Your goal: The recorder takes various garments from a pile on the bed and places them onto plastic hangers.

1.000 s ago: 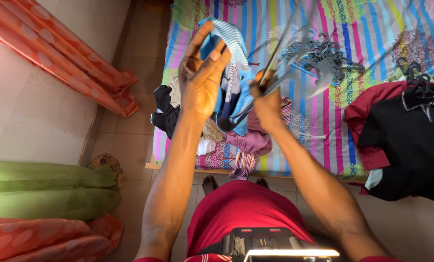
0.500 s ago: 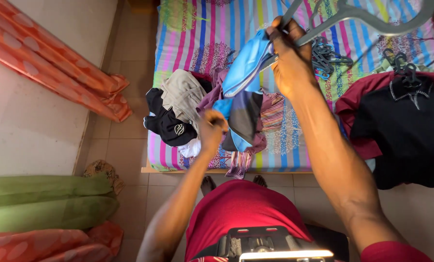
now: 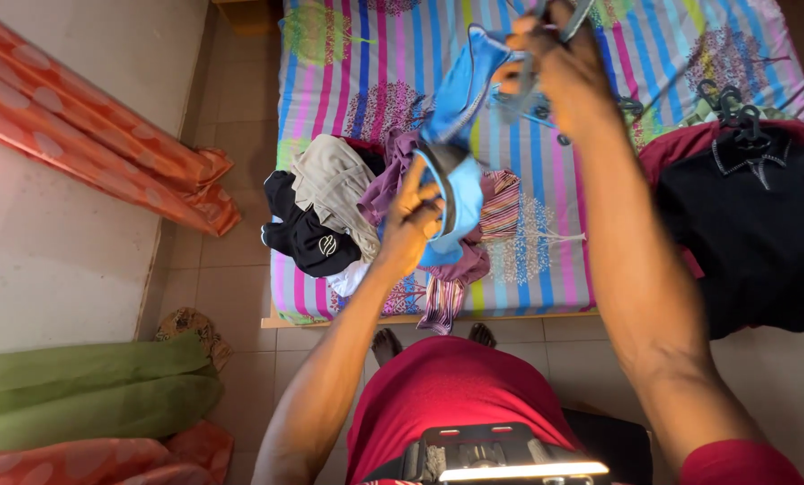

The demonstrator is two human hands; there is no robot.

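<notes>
Blue garment [image 3: 460, 117] in both hands

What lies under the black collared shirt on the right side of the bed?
A maroon garment shows from under the black collared shirt, on the striped bedsheet. Dark plastic hangers lie at its collar. Anything further beneath is covered.

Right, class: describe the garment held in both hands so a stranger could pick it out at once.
Start at the striped bed sheet, then find the clothes heap near its front edge. Above it the blue garment hangs between the right hand, raised with a grey hanger, and the left hand. It alone is bright blue and lifted.
</notes>
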